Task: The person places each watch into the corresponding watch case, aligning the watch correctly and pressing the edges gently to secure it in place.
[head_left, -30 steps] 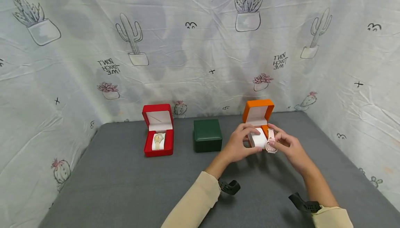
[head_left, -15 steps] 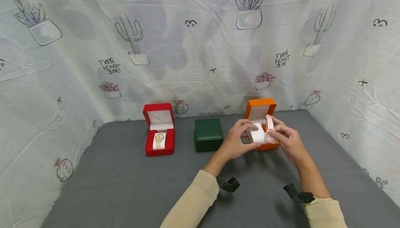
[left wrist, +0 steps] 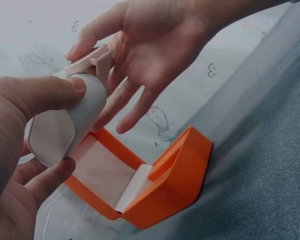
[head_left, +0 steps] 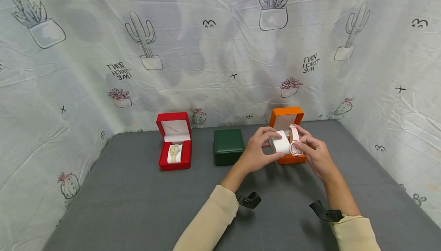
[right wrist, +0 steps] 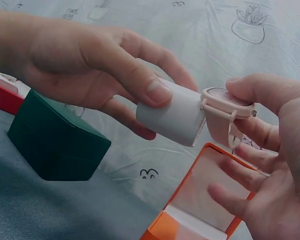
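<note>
My left hand (head_left: pixel 256 152) grips a white watch cushion (head_left: pixel 281 144) between thumb and fingers, above the orange watch box (head_left: pixel 292 159). Pinched by my right hand (head_left: pixel 317 154) is a pink watch (head_left: pixel 295 139). In the right wrist view the watch (right wrist: pixel 217 107) sits right at the end of the cushion (right wrist: pixel 172 112), its strap hanging in a loop; whether the strap goes around the cushion's tip I cannot tell. The left wrist view shows the open orange box (left wrist: pixel 170 187) below both hands, its lid leaning back.
Left of the orange box stands a closed dark green box (head_left: pixel 229 144). Farther left, an open red box (head_left: pixel 186 155) holds a gold-toned watch (head_left: pixel 174 152) on a white cushion. A cactus-print cloth (head_left: pixel 220 52) hangs behind the grey table (head_left: pixel 144 205).
Both hands have lifted the cushion and the pink watch upward and slightly left, uncovering more of the orange box's front. The watch has come close against the cushion's end.
</note>
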Demonstrator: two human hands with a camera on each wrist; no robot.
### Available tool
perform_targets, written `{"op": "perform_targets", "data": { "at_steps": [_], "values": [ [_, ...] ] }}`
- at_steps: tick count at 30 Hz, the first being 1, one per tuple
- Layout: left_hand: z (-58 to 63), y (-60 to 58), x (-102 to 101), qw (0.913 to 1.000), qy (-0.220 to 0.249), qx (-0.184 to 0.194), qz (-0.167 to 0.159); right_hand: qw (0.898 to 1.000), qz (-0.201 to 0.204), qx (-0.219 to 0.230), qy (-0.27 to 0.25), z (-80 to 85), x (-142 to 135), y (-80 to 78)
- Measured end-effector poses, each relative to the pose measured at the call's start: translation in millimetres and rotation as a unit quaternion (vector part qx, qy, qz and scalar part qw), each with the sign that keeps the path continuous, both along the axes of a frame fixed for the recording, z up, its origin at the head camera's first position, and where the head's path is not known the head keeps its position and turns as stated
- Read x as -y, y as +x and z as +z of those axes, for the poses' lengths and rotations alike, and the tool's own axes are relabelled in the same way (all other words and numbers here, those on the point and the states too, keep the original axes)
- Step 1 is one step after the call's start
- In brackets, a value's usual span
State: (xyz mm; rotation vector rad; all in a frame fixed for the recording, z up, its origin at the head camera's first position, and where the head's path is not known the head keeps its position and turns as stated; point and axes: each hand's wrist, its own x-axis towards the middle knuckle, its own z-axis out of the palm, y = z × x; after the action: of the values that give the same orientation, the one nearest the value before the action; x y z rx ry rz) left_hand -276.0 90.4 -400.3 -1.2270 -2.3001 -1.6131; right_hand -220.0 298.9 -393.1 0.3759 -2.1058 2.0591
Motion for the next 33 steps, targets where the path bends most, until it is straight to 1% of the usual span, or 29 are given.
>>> {"op": "perform_targets", "data": {
  "at_steps": [3, 7, 9, 11, 16, 21, 27, 30, 33],
  "values": [
    [-0.5, 0.1, 0.2, 1.0000, -0.005, -0.003, 0.001, 1.000, 0.017, -0.012, -0.009, -0.5, 1.4, -0.6],
    [-0.1, 1.3, -0.5, 0.9998, -0.019, 0.000, 0.000, 0.998, 0.045, -0.045, -0.029, -3.5, 2.4, -0.2],
    [0.4, 1.7, -0.8, 0.9997, -0.022, 0.005, -0.004, 0.997, 0.049, -0.057, -0.035, -4.5, 2.6, -0.2],
    [1.3, 1.9, -1.0, 0.9996, -0.023, 0.009, -0.009, 0.996, 0.043, -0.062, -0.039, -5.0, 2.9, -0.5],
    [1.9, 1.7, -0.6, 0.9996, -0.019, 0.012, -0.015, 0.996, 0.027, -0.061, -0.057, -5.7, 3.2, -1.5],
    [1.5, 1.3, -0.3, 0.9997, -0.005, -0.001, -0.022, 0.995, 0.022, -0.053, -0.084, -6.6, 3.4, -2.7],
    [1.3, 1.1, -0.4, 0.9992, 0.006, -0.016, -0.037, 0.995, 0.012, -0.041, -0.094, -7.0, 3.9, -3.6],
    [1.9, 0.6, 0.0, 0.9990, 0.006, -0.021, -0.038, 0.994, 0.013, -0.038, -0.104, -7.1, 3.9, -4.2],
    [1.8, -0.3, 0.7, 0.9991, 0.006, -0.026, -0.031, 0.992, 0.017, -0.034, -0.120, -7.6, 4.0, -5.0]
  ]
}}
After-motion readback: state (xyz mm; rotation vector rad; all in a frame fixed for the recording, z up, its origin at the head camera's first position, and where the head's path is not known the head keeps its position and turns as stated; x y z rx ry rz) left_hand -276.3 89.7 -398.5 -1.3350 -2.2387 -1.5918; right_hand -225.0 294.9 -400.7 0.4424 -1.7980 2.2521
